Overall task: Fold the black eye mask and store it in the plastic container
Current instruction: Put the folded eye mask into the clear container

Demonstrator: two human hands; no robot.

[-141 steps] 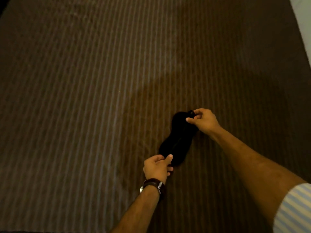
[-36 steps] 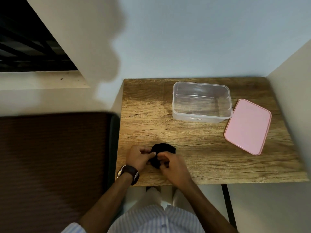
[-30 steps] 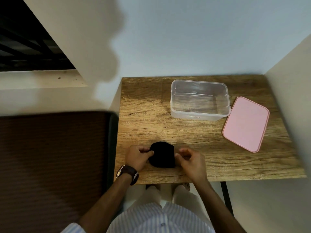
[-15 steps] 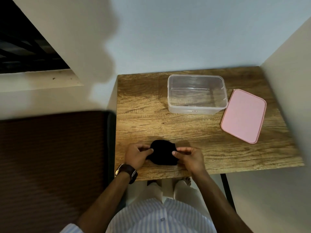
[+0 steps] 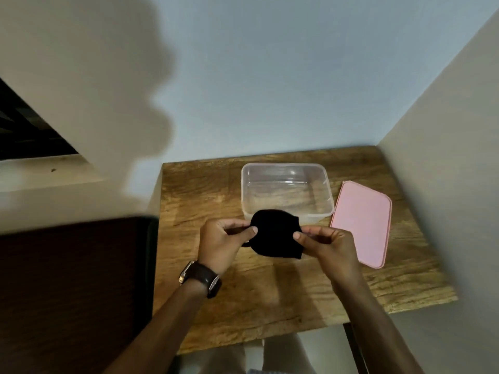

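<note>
The folded black eye mask (image 5: 275, 233) hangs in the air just in front of the clear plastic container (image 5: 286, 168), overlapping its near wall in the view. My left hand (image 5: 221, 244) pinches the mask's left edge between thumb and fingers. My right hand (image 5: 328, 245) pinches its right edge. A loop of the strap shows below my left thumb. The container stands open and empty on the wooden table (image 5: 270, 298), toward the back.
A pink lid (image 5: 361, 222) lies flat to the right of the container. Walls close the table in at the back and on the right. A dark brown striped surface (image 5: 67, 292) lies left of the table. My left wrist wears a watch (image 5: 201, 278).
Both hands have lifted the folded mask off the table and carried it forward, up to the container's near wall. The view has tilted up.
</note>
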